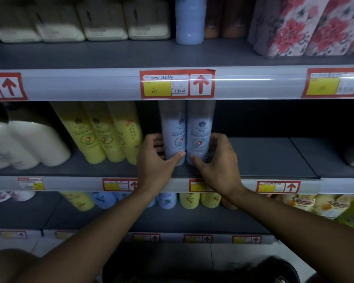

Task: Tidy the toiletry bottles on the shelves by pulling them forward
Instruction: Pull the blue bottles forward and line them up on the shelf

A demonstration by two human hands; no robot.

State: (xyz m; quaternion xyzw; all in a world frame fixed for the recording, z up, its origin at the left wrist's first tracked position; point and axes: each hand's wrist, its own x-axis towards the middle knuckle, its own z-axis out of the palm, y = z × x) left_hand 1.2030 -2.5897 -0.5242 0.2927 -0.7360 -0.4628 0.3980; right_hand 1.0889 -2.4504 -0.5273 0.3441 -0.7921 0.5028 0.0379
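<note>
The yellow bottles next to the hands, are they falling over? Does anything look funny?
Nothing is spilled or broken. The yellow bottles seem to lean, but the wide-angle camera may cause that. The left hand and right hand each hold a pale blue bottle, standing side by side.

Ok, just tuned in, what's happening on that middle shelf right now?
A person is working the middle shelf with both hands. The left hand grips the left pale blue bottle, and the right hand grips the right pale blue bottle. Both bottles stand upright, side by side near the shelf front, right of the yellow bottles.
</note>
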